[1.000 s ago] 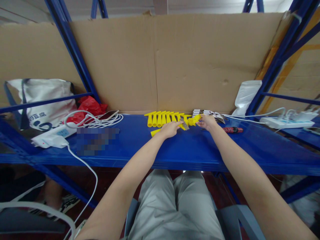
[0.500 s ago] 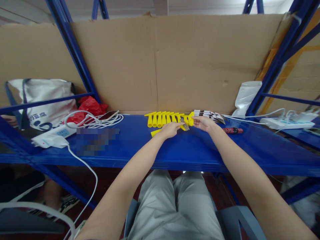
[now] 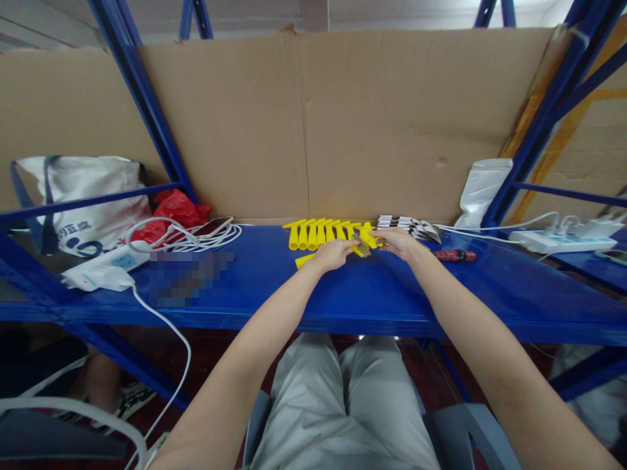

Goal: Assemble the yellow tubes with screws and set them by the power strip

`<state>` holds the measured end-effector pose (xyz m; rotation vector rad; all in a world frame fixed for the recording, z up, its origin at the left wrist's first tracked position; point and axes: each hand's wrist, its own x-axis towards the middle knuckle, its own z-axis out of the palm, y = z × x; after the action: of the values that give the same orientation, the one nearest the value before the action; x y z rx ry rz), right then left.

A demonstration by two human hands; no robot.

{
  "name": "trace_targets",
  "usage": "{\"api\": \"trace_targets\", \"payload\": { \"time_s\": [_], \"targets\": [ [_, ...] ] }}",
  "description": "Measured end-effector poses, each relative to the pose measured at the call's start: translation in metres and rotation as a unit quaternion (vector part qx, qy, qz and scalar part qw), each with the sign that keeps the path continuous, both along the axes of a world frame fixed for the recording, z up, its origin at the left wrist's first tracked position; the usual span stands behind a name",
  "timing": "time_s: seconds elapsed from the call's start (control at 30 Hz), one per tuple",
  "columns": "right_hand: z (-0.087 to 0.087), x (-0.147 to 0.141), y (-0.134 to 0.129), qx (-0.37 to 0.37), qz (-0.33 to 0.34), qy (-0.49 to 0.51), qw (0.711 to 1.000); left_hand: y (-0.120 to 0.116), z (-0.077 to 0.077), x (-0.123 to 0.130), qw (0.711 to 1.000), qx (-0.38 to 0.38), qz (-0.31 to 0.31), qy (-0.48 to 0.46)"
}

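My left hand [image 3: 335, 256] is closed in a pinch on a yellow scraper-like tool with a greyish, metal-looking blade [image 3: 363, 249] at its tip. My right hand [image 3: 396, 241] has its fingers closed on a yellow plastic piece [image 3: 367, 234], held right against that blade end; its exact shape is partly hidden by the fingers. Behind the left hand stands a row of several yellow tools [image 3: 312, 235], with hollow round handle ends facing me. Another yellow handle [image 3: 304, 261] shows partly beneath my left wrist.
Several black-and-white packets [image 3: 406, 225] lie behind my right hand. A red and black cylindrical tool [image 3: 456, 256] rests to the right. Power strips [image 3: 105, 266] with white cables, a red bag [image 3: 179, 209] and a white pouch [image 3: 482, 192] flank the blue shelf [image 3: 372, 294]. Cardboard [image 3: 392, 130] stands behind.
My right hand has shifted slightly left and turned, bringing its yellow piece closer against the blade end of the tool in my left hand. The left hand stays nearly still.
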<state>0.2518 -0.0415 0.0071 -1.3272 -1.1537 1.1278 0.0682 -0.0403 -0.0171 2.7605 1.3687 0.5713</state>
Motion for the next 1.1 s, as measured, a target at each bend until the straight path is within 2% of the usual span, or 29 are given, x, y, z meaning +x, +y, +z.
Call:
{"api": "trace_targets", "payload": {
  "time_s": [0.3, 0.57, 1.1],
  "targets": [
    [-0.004, -0.008, -0.002, 0.037, -0.008, -0.115, 0.993, -0.005, 0.001, 0.001, 0.999, -0.010, 0.038, -0.006],
    [-0.009, -0.008, 0.001, 0.056, 0.002, -0.183, 0.982, -0.007, 0.003, 0.003, 1.000, -0.010, 0.030, 0.001],
    [-0.008, -0.012, -0.003, 0.064, -0.013, -0.187, 0.980, -0.008, 0.003, 0.003, 1.000, -0.008, 0.025, -0.005]
  ]
}}
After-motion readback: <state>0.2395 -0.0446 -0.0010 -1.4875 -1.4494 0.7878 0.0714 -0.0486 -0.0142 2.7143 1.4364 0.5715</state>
